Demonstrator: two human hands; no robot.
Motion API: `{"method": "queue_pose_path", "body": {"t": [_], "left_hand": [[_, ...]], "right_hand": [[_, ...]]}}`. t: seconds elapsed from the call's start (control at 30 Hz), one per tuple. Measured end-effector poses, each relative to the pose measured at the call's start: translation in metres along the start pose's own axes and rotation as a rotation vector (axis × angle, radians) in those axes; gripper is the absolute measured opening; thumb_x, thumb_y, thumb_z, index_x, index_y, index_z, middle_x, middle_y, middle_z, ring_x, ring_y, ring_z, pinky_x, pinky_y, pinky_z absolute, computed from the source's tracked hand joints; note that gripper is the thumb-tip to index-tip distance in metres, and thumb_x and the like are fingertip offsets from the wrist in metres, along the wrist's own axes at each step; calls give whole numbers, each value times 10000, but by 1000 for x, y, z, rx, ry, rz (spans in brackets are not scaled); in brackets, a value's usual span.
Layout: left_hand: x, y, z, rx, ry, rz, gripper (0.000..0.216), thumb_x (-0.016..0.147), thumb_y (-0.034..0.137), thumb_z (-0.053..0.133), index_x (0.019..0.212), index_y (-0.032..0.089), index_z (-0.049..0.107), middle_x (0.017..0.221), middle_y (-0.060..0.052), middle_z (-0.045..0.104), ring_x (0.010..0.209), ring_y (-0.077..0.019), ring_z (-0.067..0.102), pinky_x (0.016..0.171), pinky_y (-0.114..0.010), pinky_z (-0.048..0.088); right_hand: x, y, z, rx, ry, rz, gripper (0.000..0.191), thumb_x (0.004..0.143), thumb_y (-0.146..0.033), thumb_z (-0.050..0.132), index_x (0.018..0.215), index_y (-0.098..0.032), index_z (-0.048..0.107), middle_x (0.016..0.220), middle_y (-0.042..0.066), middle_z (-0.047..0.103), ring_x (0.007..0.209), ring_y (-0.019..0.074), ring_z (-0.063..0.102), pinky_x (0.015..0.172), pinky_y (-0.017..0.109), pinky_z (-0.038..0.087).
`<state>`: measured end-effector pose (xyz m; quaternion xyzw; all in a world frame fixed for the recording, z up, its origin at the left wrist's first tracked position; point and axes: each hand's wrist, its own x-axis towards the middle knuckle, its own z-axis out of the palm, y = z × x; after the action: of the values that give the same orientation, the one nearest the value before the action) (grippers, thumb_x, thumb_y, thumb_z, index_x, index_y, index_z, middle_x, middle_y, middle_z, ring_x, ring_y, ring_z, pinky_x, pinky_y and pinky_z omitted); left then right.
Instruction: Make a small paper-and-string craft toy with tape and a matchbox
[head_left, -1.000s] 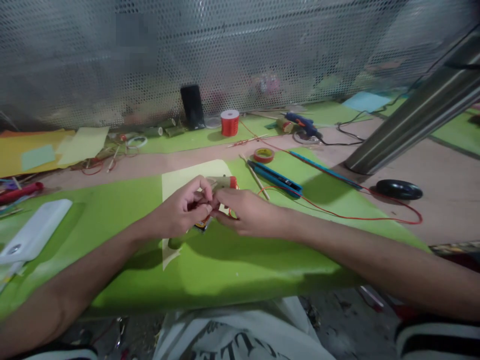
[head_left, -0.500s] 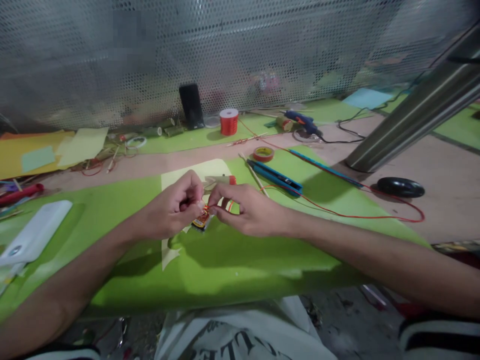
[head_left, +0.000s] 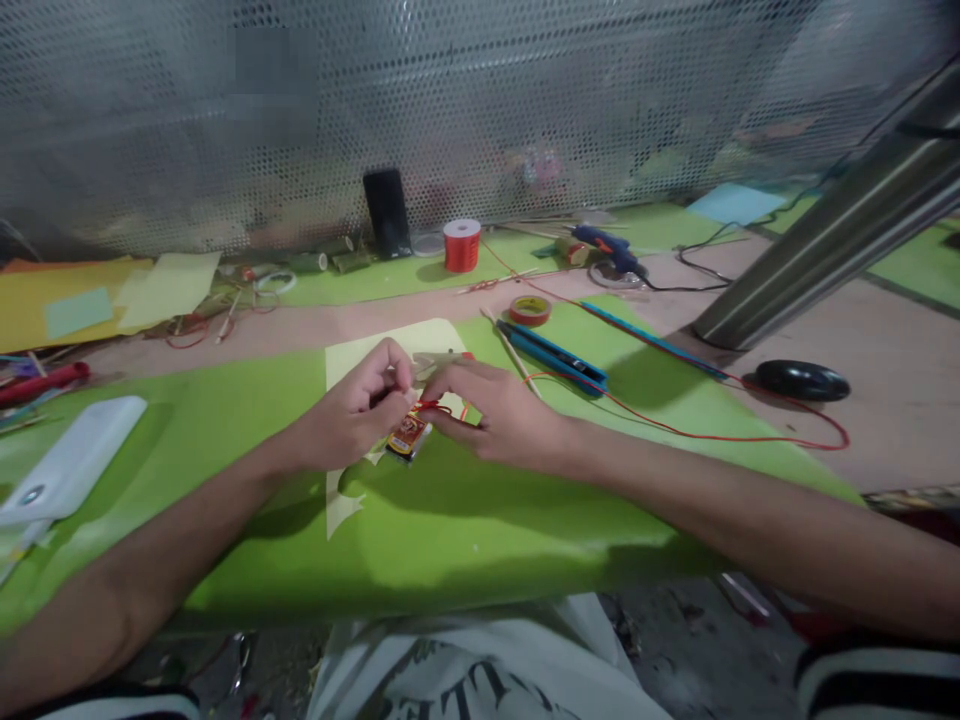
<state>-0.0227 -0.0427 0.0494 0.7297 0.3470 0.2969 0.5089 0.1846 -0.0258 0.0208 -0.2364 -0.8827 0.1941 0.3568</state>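
Observation:
My left hand [head_left: 367, 405] and my right hand [head_left: 495, 415] meet over the green mat, both closed in a pinch on a red cord [head_left: 652, 425]. A short stretch of the cord runs between the fingertips; whether it is looped or knotted there I cannot make out. Just below the fingertips is a small matchbox-like packet [head_left: 407, 438] with a red and yellow label. Cut cream paper [head_left: 341, 365] lies under and behind the left hand. From the right hand the cord trails right across the mat and curves back toward the red spool [head_left: 461, 247].
Behind the right hand lie a blue utility knife [head_left: 555, 357], a stick and a tape roll [head_left: 529, 310]. A glue gun [head_left: 607, 247] and a phone [head_left: 386, 213] are farther back. A metal post [head_left: 810, 220] and a black mouse [head_left: 802, 380] stand right; a white power bank [head_left: 75, 460] lies left.
My right fingers have come closer to the left fingertips and curled over more. More red cord shows bunched between them, and the packet's label is more visible.

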Motion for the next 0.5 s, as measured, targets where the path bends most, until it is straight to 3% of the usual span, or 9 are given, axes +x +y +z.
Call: {"method": "queue_pose_path", "body": {"t": [0.3,0.5], "left_hand": [[2,-1,-1,-22,-21,-32,131,962,262,499,917,231,379,688,72,369,541,-77,330,481,-189,310],[0,6,-4,33,-31,-68,166,927,257,549,920,236,384,675,74,392,527,-73,323,482,-190,298]], "right_hand": [[1,-2,-3,-144,19,-145,201,979,-261,465,829,-201,585,808,113,682,773,223,603,712,359,457],[3,-4,-7,-108,-33,-134,198,941,-228,461,750,-214,508,723,57,618,687,181,536,677,327,438]]}}
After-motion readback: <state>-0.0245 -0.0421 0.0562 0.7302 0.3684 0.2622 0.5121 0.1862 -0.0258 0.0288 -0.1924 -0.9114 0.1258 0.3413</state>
